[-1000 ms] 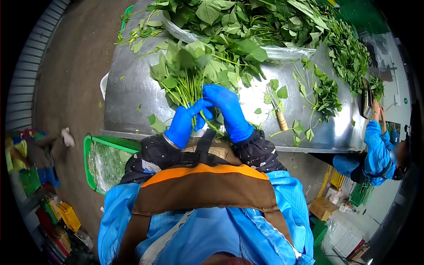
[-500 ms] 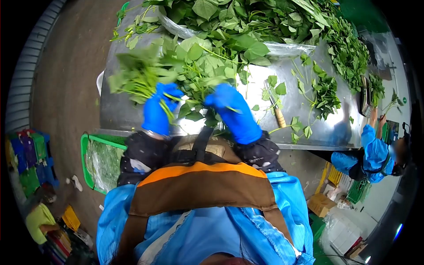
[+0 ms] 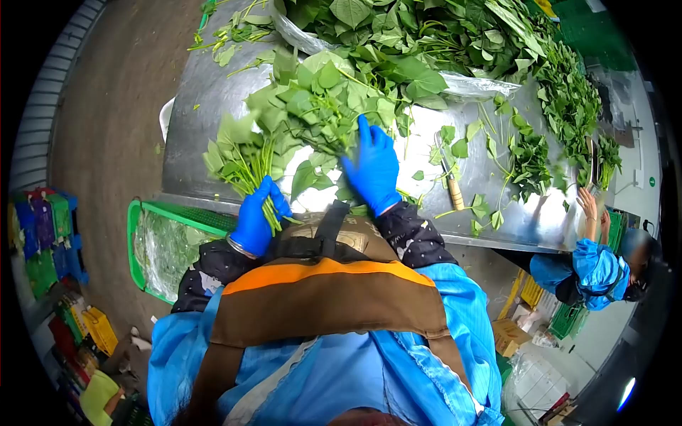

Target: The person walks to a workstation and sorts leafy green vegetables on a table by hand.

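My left hand [image 3: 257, 221], in a blue glove, is closed round the stems of a bunch of leafy greens [image 3: 245, 160] near the table's front edge. The leaves fan out up and away from my fist, and cut stem ends poke out below it. Gloved in blue too, my right hand [image 3: 375, 172] has its fingers stretched out at the right edge of a loose pile of leafy greens [image 3: 320, 103]. Nothing shows in that hand; its thumb side is a little blurred. Right of it lies a wooden-handled knife [image 3: 455, 193].
A big heap of greens [image 3: 426, 35] on clear plastic covers the back of the metal table [image 3: 206, 128]. Loose sprigs [image 3: 529, 160] lie at right. A green basket [image 3: 133, 248] with a plastic liner stands below left. A co-worker [image 3: 600, 270] handles greens at the far right.
My left hand has come down towards me with the bunch, which now stands more upright. My right hand has opened and shifted slightly right, away from the stems it was at.
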`<state>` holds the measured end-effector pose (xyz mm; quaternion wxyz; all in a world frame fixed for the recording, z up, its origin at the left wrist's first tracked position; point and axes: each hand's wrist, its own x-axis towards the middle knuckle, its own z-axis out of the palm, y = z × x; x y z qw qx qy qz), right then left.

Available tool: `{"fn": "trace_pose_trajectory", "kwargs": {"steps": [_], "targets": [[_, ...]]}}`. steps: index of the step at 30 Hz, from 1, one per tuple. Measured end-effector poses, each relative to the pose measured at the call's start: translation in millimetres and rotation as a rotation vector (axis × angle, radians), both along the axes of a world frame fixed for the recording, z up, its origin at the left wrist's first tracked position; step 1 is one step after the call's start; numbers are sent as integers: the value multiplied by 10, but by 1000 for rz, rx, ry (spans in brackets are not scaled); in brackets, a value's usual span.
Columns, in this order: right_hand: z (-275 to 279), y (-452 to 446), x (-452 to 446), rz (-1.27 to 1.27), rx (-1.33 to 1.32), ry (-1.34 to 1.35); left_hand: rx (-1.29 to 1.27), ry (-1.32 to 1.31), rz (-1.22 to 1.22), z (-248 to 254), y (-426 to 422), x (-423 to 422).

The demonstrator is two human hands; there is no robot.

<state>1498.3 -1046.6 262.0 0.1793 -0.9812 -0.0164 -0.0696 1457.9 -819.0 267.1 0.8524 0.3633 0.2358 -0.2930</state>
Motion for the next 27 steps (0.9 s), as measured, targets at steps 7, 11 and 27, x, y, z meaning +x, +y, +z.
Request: {"fn": "trace_pose_trajectory", "kwargs": {"steps": [7,11,27], "targets": [[-250,-542,337,-210,283,112,-192,26,-172,29,-13,3],[191,-434,297,63,403,-158,-133,-48,-58,-25,-5,51],[51,-738,101,-251,1439,747,116,-220,184,314,280,303]]}}
